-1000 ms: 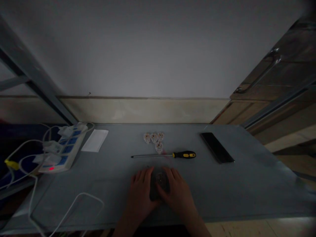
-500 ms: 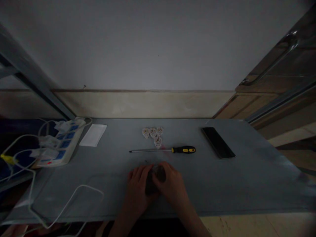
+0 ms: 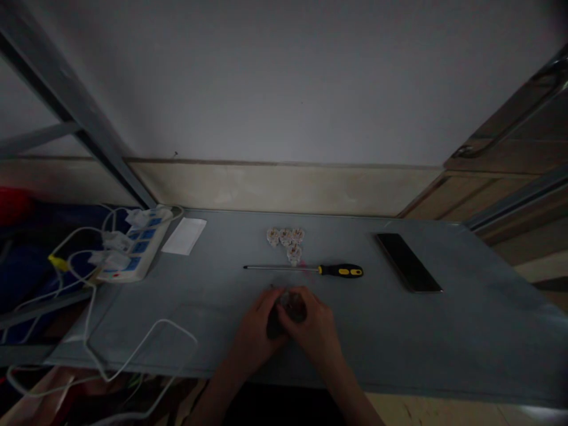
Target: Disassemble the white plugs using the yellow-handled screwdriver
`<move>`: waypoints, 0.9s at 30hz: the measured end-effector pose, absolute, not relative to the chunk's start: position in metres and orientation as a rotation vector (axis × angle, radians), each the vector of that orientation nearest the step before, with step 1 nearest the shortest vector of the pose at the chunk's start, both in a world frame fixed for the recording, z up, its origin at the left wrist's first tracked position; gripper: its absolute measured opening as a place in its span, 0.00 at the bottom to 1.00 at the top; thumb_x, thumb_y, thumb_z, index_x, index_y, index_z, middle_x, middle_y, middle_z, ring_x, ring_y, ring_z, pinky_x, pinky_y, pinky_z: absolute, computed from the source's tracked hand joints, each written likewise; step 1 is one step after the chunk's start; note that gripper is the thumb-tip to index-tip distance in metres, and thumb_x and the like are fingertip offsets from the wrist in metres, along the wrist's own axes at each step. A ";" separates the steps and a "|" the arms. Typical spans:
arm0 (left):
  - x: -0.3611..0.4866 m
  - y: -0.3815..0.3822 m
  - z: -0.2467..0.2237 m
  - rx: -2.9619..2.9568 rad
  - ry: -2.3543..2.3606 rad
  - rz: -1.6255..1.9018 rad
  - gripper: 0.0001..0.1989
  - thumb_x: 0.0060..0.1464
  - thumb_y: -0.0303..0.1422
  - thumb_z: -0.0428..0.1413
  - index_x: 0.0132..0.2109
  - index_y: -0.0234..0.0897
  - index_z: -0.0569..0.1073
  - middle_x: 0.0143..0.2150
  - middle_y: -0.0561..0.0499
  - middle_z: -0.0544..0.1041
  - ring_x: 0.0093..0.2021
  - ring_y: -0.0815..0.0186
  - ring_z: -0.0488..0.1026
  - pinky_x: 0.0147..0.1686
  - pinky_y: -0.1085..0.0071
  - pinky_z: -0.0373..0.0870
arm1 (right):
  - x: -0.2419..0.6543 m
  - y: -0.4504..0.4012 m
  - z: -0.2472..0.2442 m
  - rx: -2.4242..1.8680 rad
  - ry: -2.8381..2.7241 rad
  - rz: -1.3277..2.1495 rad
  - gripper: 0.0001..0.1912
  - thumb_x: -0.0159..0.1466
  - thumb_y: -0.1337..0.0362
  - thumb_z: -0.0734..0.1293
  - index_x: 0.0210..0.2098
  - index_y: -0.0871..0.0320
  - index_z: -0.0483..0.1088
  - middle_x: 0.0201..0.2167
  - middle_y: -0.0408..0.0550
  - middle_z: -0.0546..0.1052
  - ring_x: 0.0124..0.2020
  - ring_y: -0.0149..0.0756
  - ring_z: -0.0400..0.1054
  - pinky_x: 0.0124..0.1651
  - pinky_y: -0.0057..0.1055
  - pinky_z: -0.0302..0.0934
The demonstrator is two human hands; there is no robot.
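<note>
My left hand point(image 3: 254, 329) and my right hand point(image 3: 314, 326) meet at the near middle of the grey table top point(image 3: 448, 319). Both are shut on a dark rounded object point(image 3: 293, 306), which is partly hidden by my fingers and too dim to identify. Just beyond my hands lies a screwdriver point(image 3: 306, 270) with a yellow-and-black handle and a thin steel shaft. Past its shaft sits a small cluster of several white-and-clear pieces point(image 3: 285, 239). One of these pieces point(image 3: 293, 254) almost reaches the shaft.
A black phone-like slab point(image 3: 408, 262) lies at the right. On the left are a white card point(image 3: 184, 236) and a blue-switched power strip point(image 3: 142, 248) with several plugs. White cables point(image 3: 142, 349) trail over the near left corner. A metal frame point(image 3: 75, 100) rises at the left.
My hands have closed in around the dark object and cover more of it. The camera view has shifted, so the table items sit slightly further right in the picture.
</note>
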State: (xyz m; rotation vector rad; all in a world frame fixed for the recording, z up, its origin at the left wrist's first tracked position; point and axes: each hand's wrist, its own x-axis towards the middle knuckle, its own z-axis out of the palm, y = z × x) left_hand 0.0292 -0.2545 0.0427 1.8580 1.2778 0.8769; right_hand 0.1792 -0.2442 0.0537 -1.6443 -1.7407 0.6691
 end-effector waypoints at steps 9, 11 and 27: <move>0.041 -0.253 0.034 1.786 1.257 1.039 0.29 0.44 0.21 0.62 0.55 0.37 0.70 0.50 0.44 0.77 0.50 0.55 0.75 0.52 0.56 0.72 | 0.185 -0.244 0.062 -1.772 -1.711 0.807 0.13 0.57 0.57 0.69 0.37 0.57 0.67 0.24 0.44 0.77 0.26 0.38 0.73 0.29 0.28 0.59; 0.043 -0.253 0.032 1.782 1.293 1.037 0.29 0.42 0.19 0.60 0.54 0.38 0.70 0.49 0.44 0.77 0.50 0.55 0.75 0.52 0.55 0.72 | 0.185 -0.243 0.064 -1.809 -1.706 0.814 0.13 0.56 0.57 0.69 0.36 0.57 0.66 0.24 0.46 0.76 0.26 0.39 0.73 0.29 0.28 0.57; 0.041 -0.253 0.031 1.802 1.380 0.981 0.27 0.46 0.23 0.61 0.55 0.40 0.71 0.49 0.44 0.77 0.50 0.52 0.74 0.51 0.51 0.71 | 0.192 -0.227 0.069 -1.668 -1.621 1.214 0.12 0.55 0.56 0.67 0.30 0.58 0.65 0.24 0.44 0.74 0.24 0.32 0.68 0.27 0.26 0.58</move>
